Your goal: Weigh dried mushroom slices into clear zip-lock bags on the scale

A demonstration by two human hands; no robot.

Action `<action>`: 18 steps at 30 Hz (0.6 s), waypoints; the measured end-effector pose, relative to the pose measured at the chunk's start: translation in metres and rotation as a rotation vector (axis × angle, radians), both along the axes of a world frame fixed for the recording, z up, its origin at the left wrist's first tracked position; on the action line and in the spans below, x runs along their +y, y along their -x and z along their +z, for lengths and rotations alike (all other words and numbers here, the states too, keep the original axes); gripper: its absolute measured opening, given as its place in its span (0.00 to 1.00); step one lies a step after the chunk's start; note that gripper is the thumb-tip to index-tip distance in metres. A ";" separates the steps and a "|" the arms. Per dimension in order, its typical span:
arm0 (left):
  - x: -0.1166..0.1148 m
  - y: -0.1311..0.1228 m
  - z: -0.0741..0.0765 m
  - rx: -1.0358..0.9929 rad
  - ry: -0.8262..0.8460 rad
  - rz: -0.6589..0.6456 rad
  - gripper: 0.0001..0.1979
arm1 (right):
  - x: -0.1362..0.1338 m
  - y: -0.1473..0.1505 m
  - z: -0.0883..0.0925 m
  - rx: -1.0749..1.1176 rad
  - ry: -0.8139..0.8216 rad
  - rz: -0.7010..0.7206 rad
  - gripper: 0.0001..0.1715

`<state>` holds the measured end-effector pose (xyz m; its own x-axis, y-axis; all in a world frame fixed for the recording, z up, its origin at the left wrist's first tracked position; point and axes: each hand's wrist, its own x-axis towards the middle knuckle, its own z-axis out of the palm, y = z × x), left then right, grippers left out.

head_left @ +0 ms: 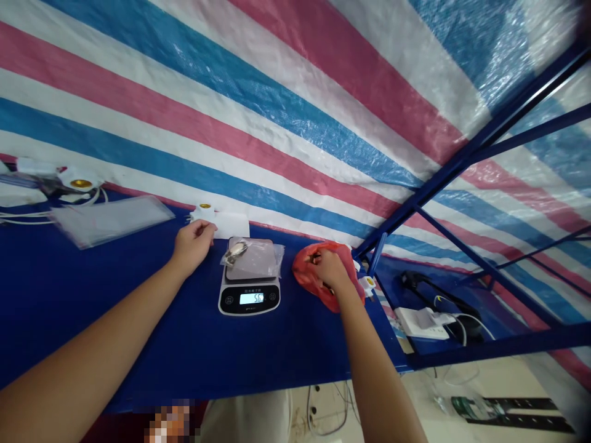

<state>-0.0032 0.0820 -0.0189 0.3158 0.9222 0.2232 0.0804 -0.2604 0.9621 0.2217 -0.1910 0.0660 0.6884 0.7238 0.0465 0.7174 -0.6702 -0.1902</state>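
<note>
A digital kitchen scale (249, 298) stands on the blue table, its lit display reading about 5.6. On its plate lies a clear plastic bag (263, 261) with small metallic pieces inside. To the left, my left hand (194, 242) rests with curled fingers by the near edge of a white card (233, 226); what its fingers hold, if anything, is hidden. My right hand (330, 269) reaches into the mouth of a red plastic bag (307, 280) at the right. Its fingers are pinched together among small dark items that I cannot make out.
A white plug adapter (203, 213) stands behind my left hand. Clear plastic sleeves (115, 218) and white cables lie at the back left. Right of the red bag are another white plug (367, 284) and a blue metal frame (415, 200). A power strip (421, 324) lies beyond.
</note>
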 end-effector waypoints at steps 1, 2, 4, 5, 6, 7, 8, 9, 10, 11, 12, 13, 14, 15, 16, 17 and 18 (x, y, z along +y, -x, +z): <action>-0.001 0.000 0.001 0.004 0.001 -0.001 0.09 | -0.004 -0.004 0.002 0.005 -0.005 -0.006 0.13; -0.001 0.000 0.002 0.009 0.002 -0.002 0.09 | -0.009 -0.007 0.004 0.012 -0.002 -0.016 0.13; -0.003 0.000 0.004 0.024 0.000 -0.005 0.09 | -0.018 -0.012 0.007 0.029 0.021 -0.029 0.10; -0.003 0.000 0.005 0.034 -0.004 -0.004 0.09 | -0.022 -0.013 0.007 0.038 0.037 -0.029 0.09; -0.004 0.000 0.006 0.045 -0.008 -0.003 0.09 | -0.024 -0.012 0.006 0.044 0.052 -0.027 0.11; -0.004 0.000 0.006 0.053 -0.012 -0.004 0.09 | -0.025 -0.011 0.005 0.045 0.058 -0.024 0.12; -0.005 0.000 0.006 0.057 -0.017 -0.007 0.09 | -0.024 -0.009 0.003 0.040 0.059 -0.023 0.13; -0.005 0.001 0.006 0.058 -0.021 -0.011 0.09 | -0.021 -0.006 0.000 0.028 0.056 -0.025 0.12; -0.005 0.001 0.006 0.056 -0.023 -0.015 0.09 | -0.018 -0.003 -0.002 0.014 0.053 -0.028 0.11; -0.004 0.001 0.005 0.053 -0.020 -0.016 0.09 | -0.014 -0.001 -0.005 0.000 0.053 -0.032 0.10; -0.004 0.001 0.005 0.049 -0.015 -0.016 0.09 | -0.010 0.001 -0.009 -0.012 0.055 -0.037 0.09; -0.004 0.002 0.004 0.046 -0.009 -0.014 0.09 | -0.007 0.003 -0.012 -0.022 0.059 -0.045 0.10; -0.004 0.002 0.004 0.046 -0.004 -0.013 0.09 | -0.003 0.004 -0.015 -0.032 0.062 -0.056 0.11; -0.003 0.002 0.004 0.046 0.000 -0.009 0.09 | -0.001 0.004 -0.018 -0.041 0.063 -0.070 0.12; -0.003 0.002 0.004 0.047 0.000 -0.008 0.09 | 0.001 0.004 -0.020 -0.051 0.064 -0.086 0.13; -0.003 0.002 0.003 0.050 -0.001 -0.006 0.09 | 0.003 0.004 -0.023 -0.061 0.063 -0.102 0.14; -0.002 0.001 0.003 0.054 -0.002 -0.005 0.09 | 0.004 0.003 -0.024 -0.070 0.061 -0.115 0.15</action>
<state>-0.0047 0.0798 -0.0156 0.3321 0.9202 0.2075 0.1308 -0.2627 0.9560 0.2184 -0.1870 0.0415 0.7635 0.6433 0.0560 0.6454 -0.7574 -0.0988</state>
